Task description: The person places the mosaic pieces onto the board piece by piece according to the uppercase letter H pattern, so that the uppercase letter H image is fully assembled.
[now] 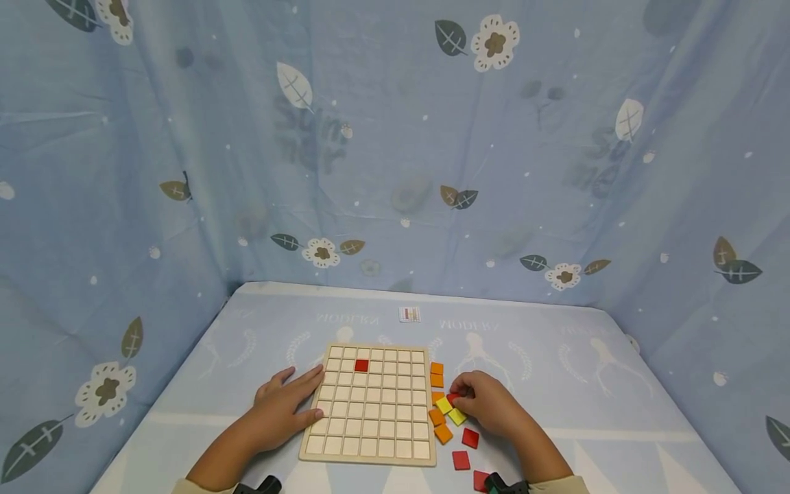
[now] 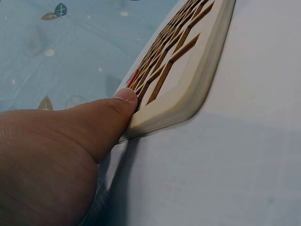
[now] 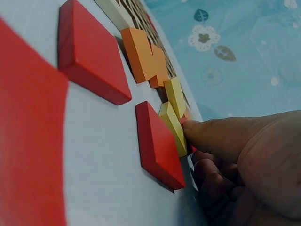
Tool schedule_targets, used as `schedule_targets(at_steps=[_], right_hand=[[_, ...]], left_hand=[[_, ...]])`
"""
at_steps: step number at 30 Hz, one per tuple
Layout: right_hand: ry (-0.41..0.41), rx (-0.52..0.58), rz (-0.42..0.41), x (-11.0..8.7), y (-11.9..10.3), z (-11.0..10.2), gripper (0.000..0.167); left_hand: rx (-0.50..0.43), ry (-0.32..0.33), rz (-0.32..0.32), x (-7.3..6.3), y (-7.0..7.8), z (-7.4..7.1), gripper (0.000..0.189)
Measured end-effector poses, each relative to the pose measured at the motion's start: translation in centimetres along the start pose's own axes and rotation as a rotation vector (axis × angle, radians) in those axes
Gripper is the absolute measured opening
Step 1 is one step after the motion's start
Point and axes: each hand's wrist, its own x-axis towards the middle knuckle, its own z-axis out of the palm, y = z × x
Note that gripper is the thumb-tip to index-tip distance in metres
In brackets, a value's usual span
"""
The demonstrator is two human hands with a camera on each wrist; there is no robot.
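Observation:
A wooden grid board (image 1: 367,459) lies flat on the table, with one red tile (image 1: 361,366) in a cell of its upper part. My left hand (image 1: 280,409) rests at the board's left edge, fingers extended; in the left wrist view its thumb (image 2: 123,101) touches the rim. To the right of the board, my right hand (image 1: 490,405) pinches another red tile (image 1: 453,397) between thumb and curled fingers. Two yellow tiles (image 1: 457,416) lie right beside those fingertips. The thumb and part of that red tile (image 3: 192,149) also show in the right wrist view.
Several orange tiles (image 1: 443,433) line the board's right edge. More red tiles (image 1: 470,438) lie nearer the front, below the right hand. A small printed card (image 1: 409,314) is behind the board. A patterned blue curtain (image 1: 395,151) surrounds the table's back and sides.

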Motion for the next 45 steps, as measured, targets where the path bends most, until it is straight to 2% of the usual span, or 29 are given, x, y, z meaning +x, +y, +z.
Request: schedule_targets(at_steps=[4, 9, 14, 19, 23, 30, 37, 45], right_hand=[[0.001, 0.005, -0.015, 0.0, 0.1, -0.1, 0.011], [0.015, 0.063, 0.011, 0.0, 0.2, 0.0, 0.013], [0.110, 0.196, 0.086, 0.3, -0.4, 0.0, 0.007], [0.176, 0.313, 0.094, 1.0, -2.2, 0.1, 0.006], [0.162, 0.384, 0.082, 1.7, -3.9, 0.5, 0.004], [0.094, 0.506, 0.003, 3.3, -6.8, 2.1, 0.008], [0.063, 0.462, -0.047, 4.8, -9.3, 4.6, 0.005], [0.039, 0.475, -0.069, 6.2, -11.4, 7.2, 0.004]], left_hand=[[-0.005, -0.003, 0.005, 0.0, 0.0, 0.0, 0.080], [-0.008, -0.009, 0.007, -0.1, 0.0, 0.0, 0.080], [-0.006, -0.008, -0.003, -0.1, 0.2, -0.2, 0.080], [-0.002, 0.002, -0.005, -0.2, 0.3, -0.3, 0.080], [-0.010, -0.009, 0.000, -0.2, 0.3, -0.3, 0.080], [-0.006, -0.010, 0.002, -0.2, 0.2, -0.2, 0.079], [-0.005, -0.002, -0.007, -0.3, 0.5, -0.1, 0.081], [0.016, 0.001, -0.027, 0.0, 0.5, -0.2, 0.080]])
